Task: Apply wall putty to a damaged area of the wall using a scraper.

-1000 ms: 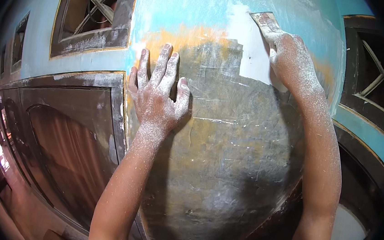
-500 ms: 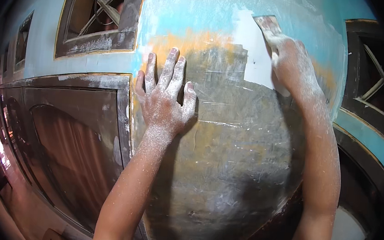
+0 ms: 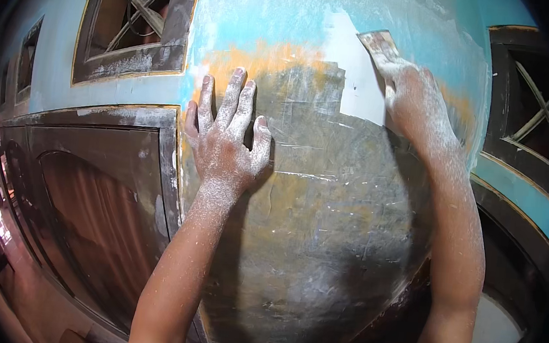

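Observation:
My right hand [image 3: 414,102], dusted white, grips a scraper [image 3: 378,46] with a flat blade. The blade lies against the upper wall, at the right edge of a bare white patch [image 3: 362,101]. Around that patch run turquoise paint [image 3: 261,20] above, an orange strip [image 3: 258,54], and a rough grey-brown area [image 3: 328,228] below. My left hand [image 3: 225,134], also powdered white, rests on the wall with its fingers spread, over the border of the orange and the grey-brown. It holds nothing.
Left of the wall stretch are a dark-framed window opening [image 3: 134,15] with crossed bars and a dark door [image 3: 94,214] with a curved panel. Another barred opening [image 3: 536,96] is at the right. A dark ledge [image 3: 399,313] slants across the lower right.
The scraper and my right hand have moved slightly down along the right side of the white patch. My left hand stays spread on the wall; the whole view has shifted a little left.

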`<state>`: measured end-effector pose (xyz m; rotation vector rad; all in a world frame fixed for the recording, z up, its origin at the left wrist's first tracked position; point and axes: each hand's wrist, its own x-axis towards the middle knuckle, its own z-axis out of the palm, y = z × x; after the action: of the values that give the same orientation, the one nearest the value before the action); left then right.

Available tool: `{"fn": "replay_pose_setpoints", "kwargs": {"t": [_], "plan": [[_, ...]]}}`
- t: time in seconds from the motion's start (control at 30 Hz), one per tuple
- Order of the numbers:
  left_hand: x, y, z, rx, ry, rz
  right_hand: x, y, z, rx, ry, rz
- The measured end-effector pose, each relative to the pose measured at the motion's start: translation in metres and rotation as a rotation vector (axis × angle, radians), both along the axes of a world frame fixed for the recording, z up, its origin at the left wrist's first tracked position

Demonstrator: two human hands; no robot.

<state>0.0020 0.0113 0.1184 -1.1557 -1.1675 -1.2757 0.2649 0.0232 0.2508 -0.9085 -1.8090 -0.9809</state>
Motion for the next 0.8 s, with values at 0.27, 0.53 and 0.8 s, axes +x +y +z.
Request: {"fn": "replay_pose_setpoints", "kwargs": {"t": [0.27,0.53,0.8], "plan": [[-0.002,0.001,-0.002,0.003,0.009,0.008,-0.009,-0.003,-0.006,0.107,0.022,0.066],[-0.001,-0.003,-0.003,0.015,-0.009,0.032,-0.018,0.002,0.003,0.029,0.051,0.076],[-0.004,0.001,-0.004,0.003,0.003,-0.027,-0.030,-0.006,0.019,-0.074,0.104,-0.062]]}}
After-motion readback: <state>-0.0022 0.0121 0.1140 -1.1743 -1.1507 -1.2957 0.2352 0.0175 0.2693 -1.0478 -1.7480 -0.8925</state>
